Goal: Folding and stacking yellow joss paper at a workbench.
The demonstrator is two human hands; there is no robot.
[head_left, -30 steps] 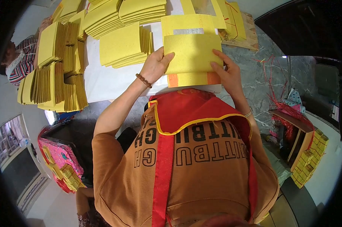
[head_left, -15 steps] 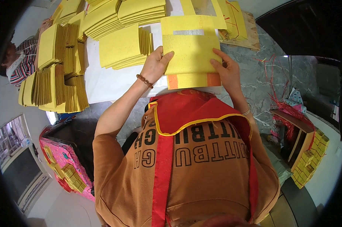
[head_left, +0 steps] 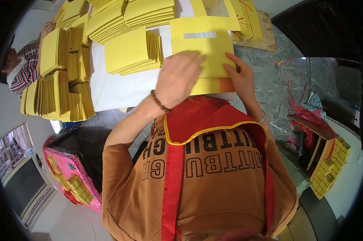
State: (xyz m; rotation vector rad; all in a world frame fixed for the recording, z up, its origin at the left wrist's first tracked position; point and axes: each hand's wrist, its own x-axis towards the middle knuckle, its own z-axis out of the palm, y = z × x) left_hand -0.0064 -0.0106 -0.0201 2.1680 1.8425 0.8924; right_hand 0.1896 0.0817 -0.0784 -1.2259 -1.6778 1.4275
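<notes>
A sheet of yellow paper (head_left: 215, 66), folded over, lies at the near edge of the table. Above the fold shows a silvery-grey strip (head_left: 199, 35); at the near end, an orange band (head_left: 226, 85) lies on the right. My left hand (head_left: 179, 74) is back-up over the left part of the paper, its fingers smeared by motion and pointing right. My right hand (head_left: 241, 74) holds the paper's right edge, thumb and forefinger on top. Left of the paper stands a fanned stack of folded yellow papers (head_left: 129, 52).
More yellow stacks (head_left: 55, 52) crowd the left and far side of the white-covered table (head_left: 113, 90). Beyond them is another person in a striped top (head_left: 27, 68). Tied yellow paper (head_left: 249, 20) lies on a wooden board at the right. Red cords (head_left: 306, 112) hang over a box.
My left hand has left the paper's left edge and swung right, over the paper. The folded flap now sits lower, and the strip shows more fully. My right hand has barely moved.
</notes>
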